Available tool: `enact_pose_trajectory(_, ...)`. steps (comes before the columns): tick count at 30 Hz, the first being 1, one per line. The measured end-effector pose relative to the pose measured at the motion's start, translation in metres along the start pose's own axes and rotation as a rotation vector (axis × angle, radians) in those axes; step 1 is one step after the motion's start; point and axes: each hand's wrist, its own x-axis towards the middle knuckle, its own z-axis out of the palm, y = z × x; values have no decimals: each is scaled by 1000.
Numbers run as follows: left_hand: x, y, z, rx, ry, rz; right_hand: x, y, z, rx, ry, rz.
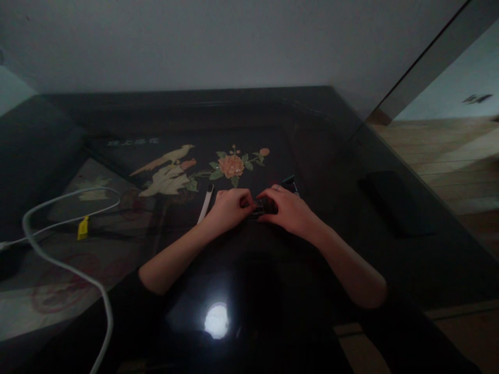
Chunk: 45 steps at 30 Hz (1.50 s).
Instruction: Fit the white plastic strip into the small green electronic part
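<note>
Between my two hands, low over the dark glossy table (pixel 312 280), is a small dark object (pixel 257 209) whose kind I cannot make out. My left hand (pixel 233 203) has its thumb and curled fingers closed at the object's left side. Thumb and fingers of my right hand (pixel 286 208) curve round its right side. Beside my left wrist lies a slim pale stick with a black tip (pixel 206 202), partly covered by the forearm. Behind my right hand shows a dark flat piece with a light edge (pixel 289 184), mostly hidden.
A white cable (pixel 70 264) with a yellow tag (pixel 83 228) loops over the left side. Toward the right edge lies a black flat object (pixel 395 202). Bird and flower pictures (pixel 231 166) decorate the tabletop. A pale wall (pixel 187 47) stands behind the table.
</note>
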Motion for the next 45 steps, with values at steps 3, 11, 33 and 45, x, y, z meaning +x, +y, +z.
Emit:
enact_pose_trajectory(3, 0, 0, 1, -3, -3, 5, 0, 0, 0, -6, 1, 0)
enact_pose_trajectory(11, 4, -8, -17, -91, -73, 16, 0, 0, 0, 3, -2, -1)
enact_pose_trajectory(33, 3, -9, 1, -18, 51, 58, -1, -2, 2, -27, 0, 11)
enact_pose_trajectory(45, 2, -9, 3, 17, 44, 115, -1, -1, 3, -46, 1, 13)
